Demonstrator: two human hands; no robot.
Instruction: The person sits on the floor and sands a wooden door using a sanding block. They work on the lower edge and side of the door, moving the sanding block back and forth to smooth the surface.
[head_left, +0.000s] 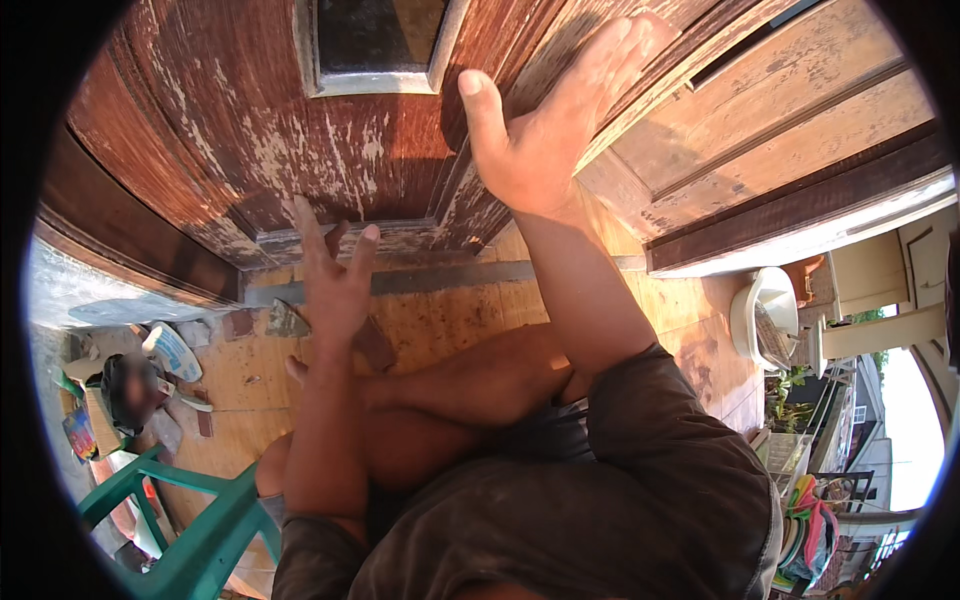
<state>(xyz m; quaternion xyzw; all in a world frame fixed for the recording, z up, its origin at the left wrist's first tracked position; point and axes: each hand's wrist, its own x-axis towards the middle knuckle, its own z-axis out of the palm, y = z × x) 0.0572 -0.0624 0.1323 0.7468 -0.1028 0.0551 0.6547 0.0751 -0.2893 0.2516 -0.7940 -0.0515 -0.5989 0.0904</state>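
Left of the green plastic chair [190, 530], at the picture's edge, lies a small colourful printed package [80, 432], blue, red and yellow, flat and roughly rectangular. No labels, signs or screens can be made out.

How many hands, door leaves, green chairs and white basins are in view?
Hands: 2, the left hand raised with fingers spread, the right hand flat on the wooden door
Worn wooden door leaves: 2, with a second leaf at right
Green plastic chair: 1
White basin: 1
Total: 6
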